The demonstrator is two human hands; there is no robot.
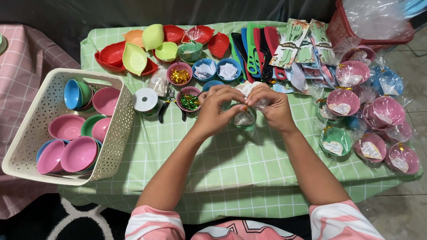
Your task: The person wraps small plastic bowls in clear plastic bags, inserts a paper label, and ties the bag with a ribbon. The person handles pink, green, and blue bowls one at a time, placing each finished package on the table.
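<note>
Head view: left hand [216, 108] and right hand [272, 106] pinch shut the wrapped bowl's [244, 119] cellophane top, twist ties [189, 102] ready at 9 o'clock.

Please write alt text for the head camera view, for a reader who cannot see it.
Both hands, left hand and right hand, pinch clear wrap around a small bowl on a green checked table. A white basket of bowls stands left; wrapped bowls lie right.

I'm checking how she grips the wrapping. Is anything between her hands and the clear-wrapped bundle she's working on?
Nothing visible. Both the left hand and the right hand touch the wrapped bundle directly, fingertips pinching its gathered top. The small bowls of gold and green ties sit off to the left, apart from the hands.
</note>
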